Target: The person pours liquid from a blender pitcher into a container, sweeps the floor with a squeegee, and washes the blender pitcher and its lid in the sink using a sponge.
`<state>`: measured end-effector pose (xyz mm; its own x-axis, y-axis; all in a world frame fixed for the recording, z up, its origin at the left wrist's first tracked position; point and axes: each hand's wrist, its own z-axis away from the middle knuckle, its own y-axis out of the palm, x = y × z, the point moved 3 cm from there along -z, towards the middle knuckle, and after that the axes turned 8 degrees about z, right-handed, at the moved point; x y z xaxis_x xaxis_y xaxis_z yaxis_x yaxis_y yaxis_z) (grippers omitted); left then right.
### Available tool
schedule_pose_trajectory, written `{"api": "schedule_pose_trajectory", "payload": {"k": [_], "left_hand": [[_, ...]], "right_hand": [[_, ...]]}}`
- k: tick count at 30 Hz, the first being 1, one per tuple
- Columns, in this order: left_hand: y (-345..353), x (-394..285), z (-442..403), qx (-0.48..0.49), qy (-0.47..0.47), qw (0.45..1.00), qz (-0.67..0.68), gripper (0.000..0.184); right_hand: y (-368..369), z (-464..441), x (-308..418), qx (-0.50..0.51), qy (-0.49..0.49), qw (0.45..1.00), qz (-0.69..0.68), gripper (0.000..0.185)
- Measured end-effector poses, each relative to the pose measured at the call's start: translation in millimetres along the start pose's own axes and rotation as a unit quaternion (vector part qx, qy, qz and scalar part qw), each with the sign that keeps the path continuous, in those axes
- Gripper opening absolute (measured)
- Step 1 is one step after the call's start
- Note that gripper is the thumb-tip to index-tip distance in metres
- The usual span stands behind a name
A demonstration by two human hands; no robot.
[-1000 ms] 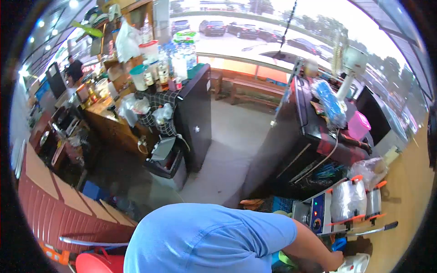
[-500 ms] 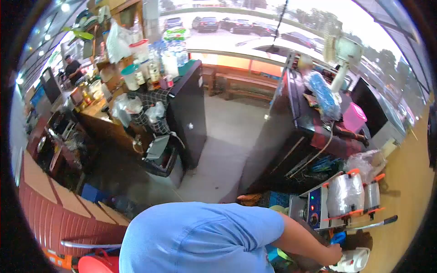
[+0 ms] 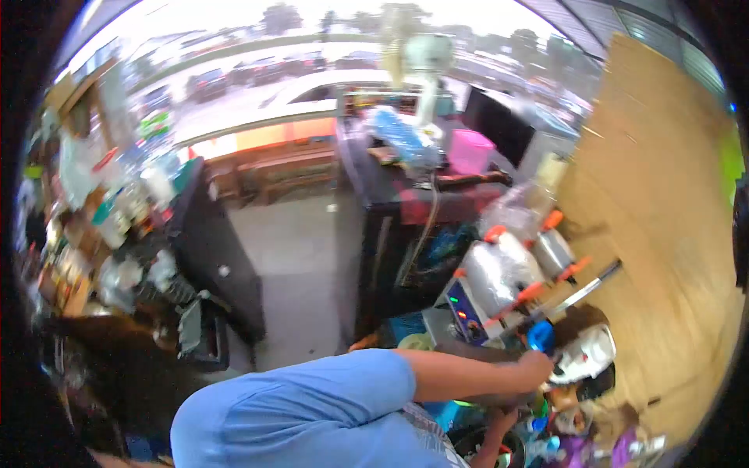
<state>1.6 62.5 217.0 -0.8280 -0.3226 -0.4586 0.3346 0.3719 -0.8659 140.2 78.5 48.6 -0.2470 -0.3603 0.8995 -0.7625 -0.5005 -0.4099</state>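
Note:
My left hand [image 3: 537,370] reaches out from a blue sleeve [image 3: 312,390] toward the right. Its fingers look closed, but what they hold, if anything, is too blurred to name. Just above it is a blue rounded object [image 3: 540,337], and to its right a white plastic container [image 3: 585,355], tilted against the wooden board. Lower down, my right hand [image 3: 505,421] is partly in view beside a dark round vessel [image 3: 468,441]; its fingers are smeared. Below and right of the hands are small items, among them purple pieces [image 3: 577,451].
A control panel [image 3: 466,313] with lit lamps and a plastic-wrapped roll with orange ends [image 3: 499,273] stand beyond my arm. A wooden board [image 3: 663,234] rises on the right. The black counter [image 3: 374,195] carries a fan [image 3: 427,62] and pink tub [image 3: 470,150]. A bin [image 3: 204,335] stands left.
The view has swung to the right, so the counters and fan sit farther left. My left arm now stretches out straighter, its hand still by the white container. My right hand has come into view.

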Motion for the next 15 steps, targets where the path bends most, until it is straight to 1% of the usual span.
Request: {"api": "schedule_pose_trajectory", "payload": {"k": [1, 2, 3, 4, 6, 7, 8, 9, 10, 12, 13, 14, 15], "left_hand": [[-3.4, 0.4, 1.4, -0.006, -0.011, 1.0, 0.02, 0.018], [-9.8, 2.3, 3.1, -0.011, -0.025, 0.999, 0.039, 0.018], [-17.6, 0.8, 5.4, -0.013, -0.005, 0.999, 0.032, 0.017], [-22.7, -0.4, 10.5, -0.016, 0.013, 0.999, 0.025, 0.017], [-35.2, -2.0, 19.2, -0.047, 0.071, 0.996, 0.014, 0.017], [-39.6, -5.5, 20.5, -0.032, 0.058, 0.998, 0.001, 0.017], [-43.4, -8.0, 21.3, -0.018, 0.041, 0.999, -0.013, 0.018], [-47.1, -9.0, 22.4, -0.015, 0.061, 0.998, -0.016, 0.018], [-49.1, -9.1, 23.9, -0.012, 0.083, 0.996, -0.039, 0.019], [-50.6, -10.3, 25.3, -0.01, 0.114, 0.991, -0.064, 0.02], [-49.3, -9.4, 24.3, -0.011, 0.106, 0.992, -0.061, 0.02], [-48.0, -7.9, 23.8, -0.012, 0.097, 0.994, -0.057, 0.02], [-47.3, -7.0, 24.6, -0.026, 0.11, 0.992, -0.062, 0.018]], "right_hand": [[-3.0, 8.3, 29.5, 0.017, 0.002, 1.0, 0.005, 0.041], [0.3, 3.9, -1.7, -0.009, -0.016, 1.0, 0.013, 0.041], [3.5, -2.1, -31.6, -0.033, -0.034, 0.999, 0.022, 0.041], [-7.0, 5.6, -27.3, -0.064, -0.024, 0.997, 0.024, 0.041], [-5.5, 6.9, 10.2, -0.027, -0.035, 0.992, 0.118, 0.041], [-5.6, 6.0, -1.8, -0.054, -0.029, 0.991, 0.116, 0.041], [1.9, 3.8, -25.0, -0.06, -0.012, 0.991, 0.117, 0.039], [6.0, 2.1, -39.8, -0.062, 0.005, 0.991, 0.118, 0.038], [2.3, 3.1, -31.1, -0.079, 0.008, 0.99, 0.116, 0.038], [-4.7, 8.5, 17.4, -0.04, 0.033, 0.987, 0.15, 0.042], [-6.7, 8.0, 20.0, -0.031, 0.059, 0.984, 0.164, 0.045], [-6.1, 6.8, 15.2, -0.04, 0.059, 0.984, 0.163, 0.045], [-2.8, 5.6, 5.6, -0.041, 0.063, 0.981, 0.179, 0.045]]}}
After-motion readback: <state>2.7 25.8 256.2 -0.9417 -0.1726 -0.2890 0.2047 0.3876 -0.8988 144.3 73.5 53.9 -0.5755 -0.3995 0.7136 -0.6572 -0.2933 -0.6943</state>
